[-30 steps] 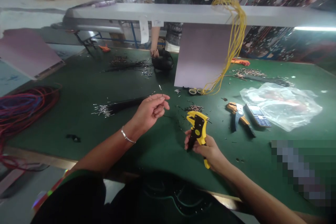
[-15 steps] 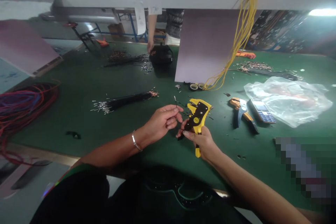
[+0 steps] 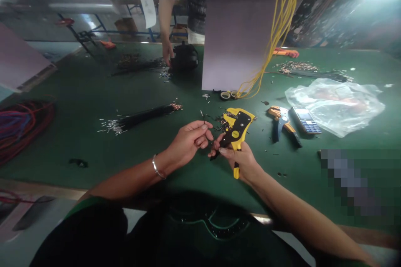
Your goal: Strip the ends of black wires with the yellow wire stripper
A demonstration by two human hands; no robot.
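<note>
From afar, I see the left hand [image 3: 192,139] pinching a black wire [image 3: 203,116] low, seemingly so its end stands free, while the right hand [image 3: 240,157] wraps yellow-and-black wire strippers [image 3: 238,130] just beside it.

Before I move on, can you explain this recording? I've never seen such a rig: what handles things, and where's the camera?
No machine here: a person does it bare-handed, filmed by one camera worn on the head, looking forward and down. The left hand pinches a thin dark wire; the right hand grips a yellow-and-black tool. On the green table lie a bundle of black wires, another hand tool, a phone and crumpled clear plastic. Across the table, another person's hand shows.
</note>
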